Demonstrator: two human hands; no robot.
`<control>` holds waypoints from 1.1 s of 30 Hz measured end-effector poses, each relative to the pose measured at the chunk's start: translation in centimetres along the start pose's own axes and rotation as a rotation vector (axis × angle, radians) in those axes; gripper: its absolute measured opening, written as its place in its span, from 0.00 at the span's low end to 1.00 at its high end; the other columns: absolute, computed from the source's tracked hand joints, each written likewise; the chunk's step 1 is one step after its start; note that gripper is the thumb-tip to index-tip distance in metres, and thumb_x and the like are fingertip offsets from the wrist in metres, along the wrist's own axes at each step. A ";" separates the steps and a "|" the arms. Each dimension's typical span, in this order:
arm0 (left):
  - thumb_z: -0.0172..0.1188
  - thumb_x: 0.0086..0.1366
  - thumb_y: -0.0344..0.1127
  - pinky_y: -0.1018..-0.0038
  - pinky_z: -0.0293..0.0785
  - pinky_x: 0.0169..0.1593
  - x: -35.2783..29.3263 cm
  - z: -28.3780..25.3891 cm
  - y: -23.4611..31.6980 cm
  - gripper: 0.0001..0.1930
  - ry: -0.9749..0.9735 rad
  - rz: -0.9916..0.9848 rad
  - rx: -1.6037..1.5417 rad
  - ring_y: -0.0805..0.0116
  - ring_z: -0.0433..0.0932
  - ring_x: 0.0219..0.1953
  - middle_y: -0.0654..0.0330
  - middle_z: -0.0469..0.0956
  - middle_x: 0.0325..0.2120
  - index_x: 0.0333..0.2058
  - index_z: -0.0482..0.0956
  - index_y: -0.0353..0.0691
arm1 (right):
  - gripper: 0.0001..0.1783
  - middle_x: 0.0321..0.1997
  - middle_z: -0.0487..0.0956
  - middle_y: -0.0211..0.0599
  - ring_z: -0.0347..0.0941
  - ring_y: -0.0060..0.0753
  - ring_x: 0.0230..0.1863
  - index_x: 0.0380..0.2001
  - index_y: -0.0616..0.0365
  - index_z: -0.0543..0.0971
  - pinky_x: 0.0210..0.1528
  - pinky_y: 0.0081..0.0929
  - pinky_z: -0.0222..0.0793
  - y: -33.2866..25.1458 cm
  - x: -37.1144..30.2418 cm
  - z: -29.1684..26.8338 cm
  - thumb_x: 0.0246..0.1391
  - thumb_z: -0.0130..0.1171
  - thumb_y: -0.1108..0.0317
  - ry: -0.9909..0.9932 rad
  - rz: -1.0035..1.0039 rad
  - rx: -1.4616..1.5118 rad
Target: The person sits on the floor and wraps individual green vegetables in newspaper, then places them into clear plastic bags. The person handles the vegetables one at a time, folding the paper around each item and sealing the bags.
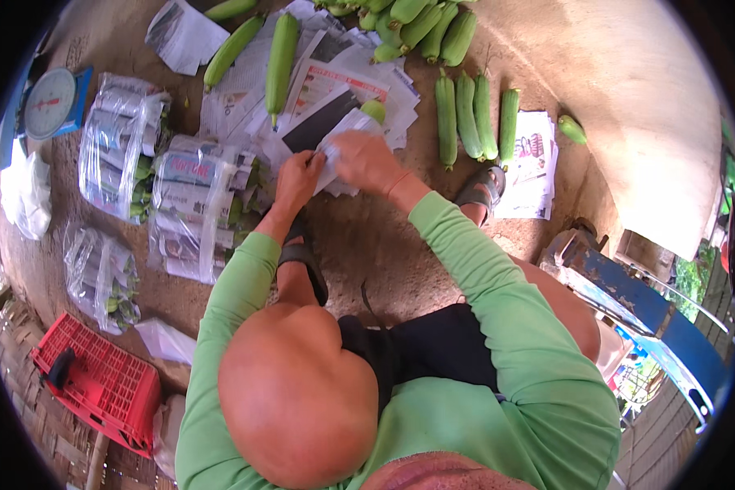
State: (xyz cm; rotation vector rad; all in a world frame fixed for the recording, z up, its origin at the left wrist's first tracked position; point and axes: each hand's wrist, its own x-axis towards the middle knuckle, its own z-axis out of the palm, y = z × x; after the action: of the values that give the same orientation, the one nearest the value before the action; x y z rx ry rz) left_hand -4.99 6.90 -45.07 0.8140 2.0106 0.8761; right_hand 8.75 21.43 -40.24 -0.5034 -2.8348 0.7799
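Note:
A luffa gourd (pixel 374 110) is partly wrapped in newspaper (pixel 355 123), with only its pale green end showing past the paper. My right hand (pixel 369 163) curls over the near part of this roll, fingers closed on the paper. My left hand (pixel 299 181) pinches the roll's near left edge, thumb and fingers together. Beneath and beyond lie loose newspaper sheets (pixel 233 110) spread on the ground. Bare luffas rest on them, one long luffa (pixel 282 65) just beyond my left hand. How far the paper goes round the gourd is hidden by my hands.
Bagged, paper-wrapped bundles (pixel 192 204) lie at left, near a dial scale (pixel 51 102) and a red crate (pixel 98 384). Several luffas (pixel 465 114) lie in a row at right beside a newspaper stack (pixel 527 163). More luffas (pixel 433 28) are heaped at the far side.

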 end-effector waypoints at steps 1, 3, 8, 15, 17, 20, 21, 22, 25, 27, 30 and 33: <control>0.61 0.73 0.47 0.56 0.76 0.45 -0.3 0.4 0.1 0.19 0.071 0.037 -0.038 0.42 0.83 0.41 0.44 0.85 0.39 0.51 0.82 0.36 | 0.13 0.42 0.82 0.34 0.80 0.41 0.51 0.45 0.52 0.82 0.60 0.54 0.72 -0.2 -0.4 -0.3 0.58 0.58 0.65 0.045 -0.118 -0.165; 0.62 0.72 0.44 0.54 0.76 0.50 -0.3 1.3 0.0 0.21 0.295 0.197 0.140 0.39 0.81 0.48 0.43 0.83 0.46 0.57 0.79 0.38 | 0.11 0.42 0.81 0.32 0.78 0.40 0.52 0.43 0.50 0.82 0.62 0.63 0.68 0.1 -0.6 -0.6 0.59 0.58 0.62 0.132 -0.354 -0.498; 0.70 0.63 0.42 0.52 0.66 0.66 -2.3 2.0 1.2 0.36 0.213 0.456 0.428 0.47 0.76 0.59 0.49 0.79 0.56 0.67 0.69 0.39 | 0.15 0.45 0.80 0.32 0.76 0.41 0.52 0.46 0.50 0.82 0.64 0.67 0.64 3.4 1.5 0.7 0.56 0.61 0.60 -0.199 -0.396 -0.580; 0.76 0.55 0.43 0.52 0.63 0.67 -3.5 -0.8 1.8 0.47 0.193 0.710 0.570 0.52 0.77 0.58 0.53 0.79 0.51 0.71 0.62 0.41 | 0.27 0.40 0.84 0.47 0.80 0.53 0.45 0.44 0.63 0.81 0.56 0.40 0.74 -0.8 1.9 -5.8 0.50 0.66 0.51 -0.816 0.254 0.418; 0.77 0.53 0.43 0.54 0.68 0.64 -3.7 -0.6 2.5 0.50 0.066 0.710 0.549 0.50 0.80 0.54 0.52 0.81 0.48 0.71 0.61 0.41 | 0.29 0.46 0.86 0.49 0.82 0.51 0.45 0.45 0.63 0.82 0.50 0.42 0.76 -0.2 0.3 -5.5 0.49 0.66 0.48 -0.882 0.527 0.716; 0.77 0.51 0.41 0.55 0.74 0.57 -5.5 -1.7 5.8 0.48 -0.195 0.527 0.478 0.47 0.82 0.48 0.49 0.83 0.43 0.69 0.63 0.39 | 0.23 0.45 0.86 0.51 0.82 0.54 0.45 0.46 0.62 0.81 0.50 0.40 0.77 -3.3 0.5 -9.9 0.53 0.64 0.55 -0.995 0.275 0.344; 0.77 0.50 0.40 0.56 0.76 0.54 -6.1 -1.9 6.7 0.47 -0.304 0.450 0.433 0.46 0.83 0.46 0.48 0.83 0.42 0.68 0.64 0.38 | 0.24 0.44 0.86 0.52 0.83 0.57 0.46 0.47 0.62 0.79 0.49 0.41 0.78 -3.9 -0.4 -10.5 0.51 0.65 0.58 -0.952 0.143 0.218; 0.77 0.50 0.41 0.55 0.77 0.52 -6.3 -1.9 5.9 0.47 -0.409 0.358 0.302 0.45 0.83 0.46 0.47 0.84 0.42 0.67 0.65 0.38 | 0.23 0.42 0.86 0.52 0.84 0.56 0.45 0.45 0.61 0.81 0.49 0.42 0.79 -4.4 -1.6 -10.1 0.48 0.67 0.59 -0.814 0.041 0.045; 0.77 0.49 0.44 0.53 0.78 0.47 -6.6 -2.5 4.6 0.46 -0.564 0.198 0.072 0.42 0.83 0.46 0.44 0.84 0.42 0.65 0.67 0.38 | 0.20 0.38 0.87 0.50 0.85 0.54 0.43 0.40 0.59 0.84 0.46 0.46 0.81 -5.1 -2.6 -9.1 0.44 0.70 0.60 -0.626 -0.138 -0.243; 0.78 0.49 0.45 0.54 0.79 0.47 -8.5 -3.8 6.9 0.44 -0.505 0.246 0.156 0.40 0.83 0.47 0.42 0.84 0.44 0.64 0.68 0.38 | 0.19 0.36 0.87 0.48 0.85 0.54 0.42 0.40 0.58 0.84 0.44 0.49 0.81 -5.8 -1.4 -10.4 0.44 0.69 0.61 -0.858 -0.089 -0.153; 0.77 0.52 0.46 0.57 0.79 0.49 -9.9 -3.8 7.6 0.43 -0.356 0.341 0.374 0.40 0.83 0.48 0.41 0.83 0.47 0.64 0.68 0.38 | 0.19 0.31 0.87 0.46 0.85 0.55 0.40 0.41 0.56 0.85 0.52 0.49 0.78 -6.9 1.9 -11.7 0.43 0.68 0.64 -1.065 -0.062 -0.123; 0.72 0.58 0.40 0.61 0.80 0.50 -8.7 -6.2 7.4 0.31 -0.336 0.125 0.045 0.50 0.85 0.43 0.45 0.84 0.42 0.57 0.72 0.35 | 0.29 0.51 0.83 0.54 0.81 0.56 0.54 0.49 0.61 0.79 0.63 0.50 0.71 -9.7 4.3 -13.2 0.45 0.74 0.57 -0.563 -0.388 -0.463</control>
State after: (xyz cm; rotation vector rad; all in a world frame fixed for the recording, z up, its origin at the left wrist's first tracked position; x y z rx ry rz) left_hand -4.16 2.42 -32.87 1.0477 1.7039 0.7104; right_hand 5.22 21.30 -23.63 0.2777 -3.4772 0.2010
